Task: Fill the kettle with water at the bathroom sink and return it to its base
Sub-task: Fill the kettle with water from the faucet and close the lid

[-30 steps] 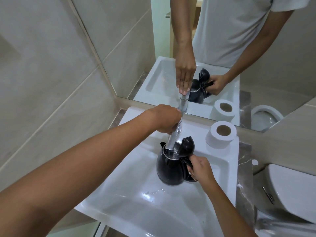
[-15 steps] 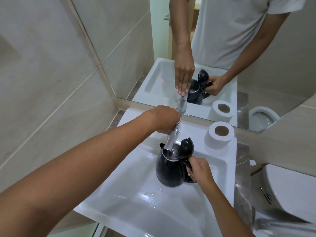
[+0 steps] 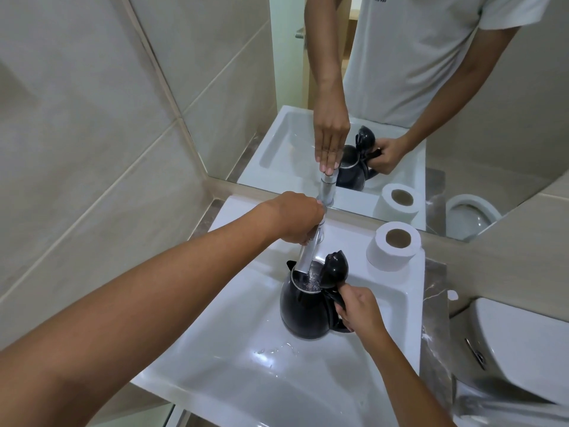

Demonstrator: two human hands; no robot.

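Observation:
A black kettle (image 3: 303, 312) stands in the white sink (image 3: 240, 371) with its lid flipped up. My right hand (image 3: 358, 309) grips its handle on the right side. The chrome faucet spout (image 3: 306, 257) reaches over the kettle's open mouth, and water shows inside the rim. My left hand (image 3: 297, 217) is closed over the top of the faucet, hiding its lever. The kettle's base is not in view.
A toilet paper roll (image 3: 394, 249) stands on the sink's back right corner. A mirror (image 3: 400, 87) above the sink reflects my arms and the kettle. A white toilet (image 3: 523, 349) sits to the right. Tiled wall closes in on the left.
Both hands and the kettle hold the same places. The view has shifted only slightly.

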